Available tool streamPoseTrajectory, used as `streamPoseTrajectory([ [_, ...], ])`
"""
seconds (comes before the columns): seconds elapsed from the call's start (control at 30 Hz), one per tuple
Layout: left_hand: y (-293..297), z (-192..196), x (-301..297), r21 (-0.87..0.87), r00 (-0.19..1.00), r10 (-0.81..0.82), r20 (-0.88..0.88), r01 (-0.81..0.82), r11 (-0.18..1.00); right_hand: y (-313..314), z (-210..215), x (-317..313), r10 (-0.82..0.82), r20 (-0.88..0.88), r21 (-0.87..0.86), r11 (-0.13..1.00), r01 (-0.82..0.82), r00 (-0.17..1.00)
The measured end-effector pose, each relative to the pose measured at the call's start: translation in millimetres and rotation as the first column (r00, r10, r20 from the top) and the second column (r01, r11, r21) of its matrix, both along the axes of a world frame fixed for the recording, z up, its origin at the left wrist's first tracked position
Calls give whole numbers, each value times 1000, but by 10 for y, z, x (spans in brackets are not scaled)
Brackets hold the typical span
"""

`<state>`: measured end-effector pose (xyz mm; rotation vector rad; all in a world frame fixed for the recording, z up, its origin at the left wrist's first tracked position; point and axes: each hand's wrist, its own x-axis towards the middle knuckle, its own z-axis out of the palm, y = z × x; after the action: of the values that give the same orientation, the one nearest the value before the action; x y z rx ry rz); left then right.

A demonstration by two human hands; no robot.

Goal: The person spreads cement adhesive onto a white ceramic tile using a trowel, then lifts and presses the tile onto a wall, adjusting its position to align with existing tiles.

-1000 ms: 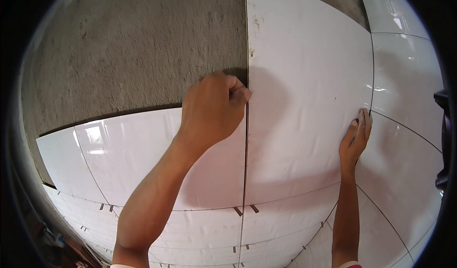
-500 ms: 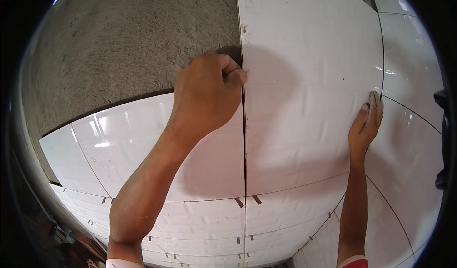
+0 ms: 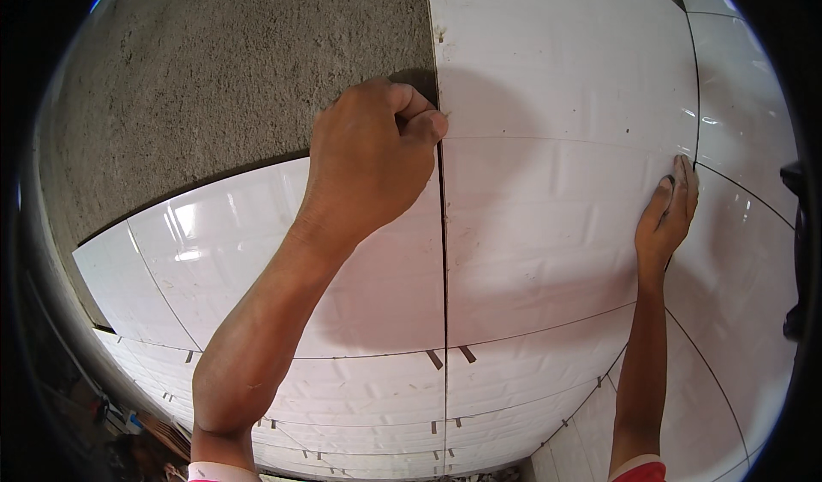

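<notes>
My left hand (image 3: 370,161) is closed at the left edge of a glossy white wall tile (image 3: 565,50), its thumb on the edge and its curled fingers partly hidden. This grip lies where the tile meets the white tile below it (image 3: 548,234), along a thin horizontal joint. Near the wall corner, my right hand (image 3: 666,212) lies flat against the right side of the lower tile. Its fingers are stretched upward, close to the joint's right end, and it holds nothing.
Rough grey bare wall (image 3: 231,80) fills the upper left, above a row of laid white tiles (image 3: 231,234). Small dark spacers (image 3: 435,359) stick out of the lower joints. A tiled side wall (image 3: 728,251) rises at the right. Dim clutter (image 3: 154,443) shows at bottom left.
The view has shifted slightly, so the tiles and my right hand appear a little farther right and higher. Both hands keep nearly the same places on the tiles.
</notes>
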<state>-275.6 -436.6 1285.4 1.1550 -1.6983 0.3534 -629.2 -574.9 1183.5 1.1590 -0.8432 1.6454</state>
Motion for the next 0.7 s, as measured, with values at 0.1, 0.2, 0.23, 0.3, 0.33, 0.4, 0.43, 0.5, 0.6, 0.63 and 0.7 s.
streamPoseTrajectory([
  [0.1,10,-6,-8,21,1000,-3,-13,4,1000,4,1,3,-18,-2,-3,1000,18,1000],
  [0.2,-4,-20,-17,-20,1000,-1,-23,0,1000,11,-1,3,4,-2,-8,1000,-4,1000],
  [0.23,-12,-25,-16,-53,1000,-26,-17,25,998,12,-3,1,3,0,-6,1000,-3,1000],
  [0.3,-28,-34,-4,-102,999,-47,-16,45,994,14,-8,-5,1,1,2,1000,-1,1000],
  [0.33,-30,-21,23,-93,998,-51,27,54,994,15,-13,-9,2,-4,1,1000,-2,1000],
  [0.4,-22,6,87,-79,992,-58,109,67,995,17,-20,-20,9,-18,-5,1000,-9,1000],
  [0.43,-17,1,105,-61,995,-65,78,70,996,18,-21,-24,18,-14,-1,1000,-18,1000],
  [0.5,-14,-12,127,-52,995,-99,28,100,994,19,-21,-33,31,-6,-2,1000,-31,1000],
  [0.6,-10,-53,128,-115,996,-84,3,84,990,21,-21,-38,44,-25,-8,999,-45,999],
  [0.63,-18,-65,112,-139,995,-104,-5,102,985,22,-22,-39,37,-24,-9,999,-37,999],
  [0.7,-33,-91,70,-166,994,-108,-26,103,981,22,-27,-38,27,-25,-7,1000,-27,999],
])
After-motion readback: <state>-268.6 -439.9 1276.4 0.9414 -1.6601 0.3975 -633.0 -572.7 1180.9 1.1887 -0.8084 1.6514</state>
